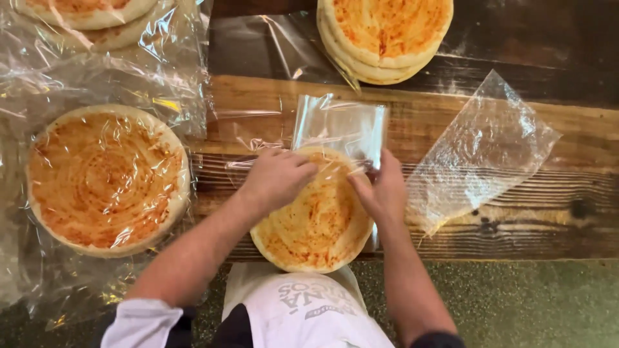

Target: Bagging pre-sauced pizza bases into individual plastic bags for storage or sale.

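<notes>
A round flatbread spread with red sauce lies on the wooden table in front of me. My left hand and my right hand both grip the mouth of a clear plastic bag at the bread's far edge. The bag's open end laps over the top of the bread; the rest of the bag lies flat beyond it.
A bagged sauced flatbread lies at left under crinkled plastic. More bagged breads sit at top left. A stack of bare breads stands at the back. A spare clear bag lies at right. The table's front edge runs below.
</notes>
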